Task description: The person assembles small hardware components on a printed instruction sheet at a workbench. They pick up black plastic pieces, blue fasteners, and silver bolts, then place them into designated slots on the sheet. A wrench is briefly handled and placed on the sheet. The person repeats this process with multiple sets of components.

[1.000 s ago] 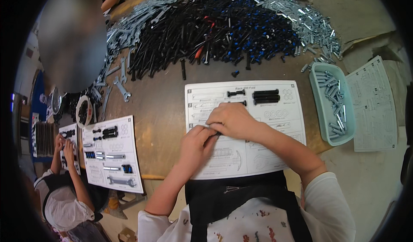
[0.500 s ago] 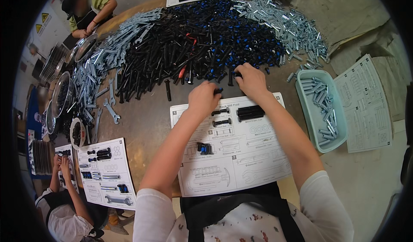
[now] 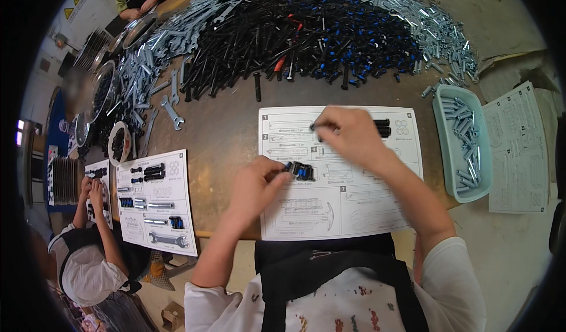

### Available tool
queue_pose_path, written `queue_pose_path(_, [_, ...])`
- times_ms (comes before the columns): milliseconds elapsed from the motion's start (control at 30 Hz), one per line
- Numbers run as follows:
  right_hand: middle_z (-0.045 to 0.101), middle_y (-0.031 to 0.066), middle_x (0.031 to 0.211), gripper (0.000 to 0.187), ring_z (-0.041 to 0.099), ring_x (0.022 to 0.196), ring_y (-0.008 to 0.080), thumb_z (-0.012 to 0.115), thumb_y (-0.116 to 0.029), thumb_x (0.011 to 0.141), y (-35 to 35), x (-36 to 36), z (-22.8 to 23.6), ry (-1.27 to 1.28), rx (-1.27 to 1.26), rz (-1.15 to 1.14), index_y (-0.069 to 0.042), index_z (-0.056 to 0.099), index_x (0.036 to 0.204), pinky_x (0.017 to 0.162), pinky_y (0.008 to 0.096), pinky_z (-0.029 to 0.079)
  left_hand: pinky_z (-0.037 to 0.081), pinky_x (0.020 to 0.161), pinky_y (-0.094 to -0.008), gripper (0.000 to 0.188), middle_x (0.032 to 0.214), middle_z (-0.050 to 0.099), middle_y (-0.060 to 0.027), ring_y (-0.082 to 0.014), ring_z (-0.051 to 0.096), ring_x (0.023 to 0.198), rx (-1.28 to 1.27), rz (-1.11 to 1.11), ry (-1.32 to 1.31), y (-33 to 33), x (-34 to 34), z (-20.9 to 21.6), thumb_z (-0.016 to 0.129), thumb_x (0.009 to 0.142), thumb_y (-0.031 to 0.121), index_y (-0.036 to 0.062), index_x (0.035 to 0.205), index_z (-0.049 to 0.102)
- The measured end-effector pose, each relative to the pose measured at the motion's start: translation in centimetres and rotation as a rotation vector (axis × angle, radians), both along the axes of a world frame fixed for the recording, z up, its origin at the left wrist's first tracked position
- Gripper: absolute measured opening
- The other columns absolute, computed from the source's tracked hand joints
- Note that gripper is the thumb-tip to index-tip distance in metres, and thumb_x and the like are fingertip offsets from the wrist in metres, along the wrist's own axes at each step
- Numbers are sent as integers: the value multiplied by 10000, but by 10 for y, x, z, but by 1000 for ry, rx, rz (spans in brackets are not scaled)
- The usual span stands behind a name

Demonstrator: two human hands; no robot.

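Observation:
A printed sheet (image 3: 377,205) with outline drawings of parts lies on the table before me. Over its upper middle, my right hand (image 3: 352,132) is pinched on a black bolt (image 3: 313,127), mostly hidden by the fingers. My left hand (image 3: 254,186) reaches over the sheet's left edge. Its thumb and fingertips close on a short blue-tipped bolt (image 3: 288,167), right beside a small cluster of short black-and-blue bolts (image 3: 303,171) on the sheet. Thicker black bolts (image 3: 383,128) lie at the upper right of the sheet, partly behind my right hand.
A large heap of black bolts (image 3: 265,43) spans the back, with wrenches (image 3: 173,112) to its left. Silver sleeves fill a pale green tray (image 3: 439,149) at right. Another sheet with sorted parts (image 3: 156,214) lies left, near a co-worker's hands (image 3: 91,189).
Both hands have come back from the heap's front edge to the sheet. My left hand is now beside the blue-tipped cluster, my right over the upper middle. The whole view has shifted.

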State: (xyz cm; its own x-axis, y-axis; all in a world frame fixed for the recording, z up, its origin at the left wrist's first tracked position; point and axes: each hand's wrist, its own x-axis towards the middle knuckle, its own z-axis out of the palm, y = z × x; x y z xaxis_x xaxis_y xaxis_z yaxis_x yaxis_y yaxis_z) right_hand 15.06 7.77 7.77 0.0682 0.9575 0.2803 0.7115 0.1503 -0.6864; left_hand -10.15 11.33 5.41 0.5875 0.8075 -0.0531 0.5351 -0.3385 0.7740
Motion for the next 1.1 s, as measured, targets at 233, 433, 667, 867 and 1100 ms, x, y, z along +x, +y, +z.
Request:
queue_pose_path(233, [571,48,716,41,609,733,242,635,-119,770,-12,-65,-33,-393,245,182,-102,601,785,643,378,505,504,617,-378,215,821,647,-103,-289,643,703,222,37,-21,-25,7,-4,767,825,230,44,882,676])
queue_pose_path(433, [619,44,820,41,608,795,229,620,-144,778,-20,-61,-33,-426,214,213,-114,649,776,672,378,512,478,599,-326,228,724,621,-99,-216,576,628,-127,21,-105,-18,-8,-7,806,787,149,23,814,618])
queue_pose_path(667, [680,91,982,166,653,959,336,619,-156,888,20,75,-29,-295,-24,-460,-81,695,1014,807,456,526,493,623,-284,212,882,697,-113,-168,636,745,143,-109,-221,50,67,36,715,885,167,-12,998,708])
queue_pose_path(867, [658,151,994,250,668,929,367,720,-177,823,49,102,-47,-395,-210,-406,-46,649,1023,788,473,538,540,745,-411,336,1014,668,-138,-309,673,838,462,-182,-13,113,175,-18,708,826,122,56,1152,656])
queue_pose_path(1100, [663,146,972,206,666,902,358,733,-164,808,60,100,-53,-479,-238,-442,-57,650,963,775,476,526,536,711,-447,150,867,686,-106,-328,676,817,624,-142,165,126,209,-41,732,791,138,79,918,678])
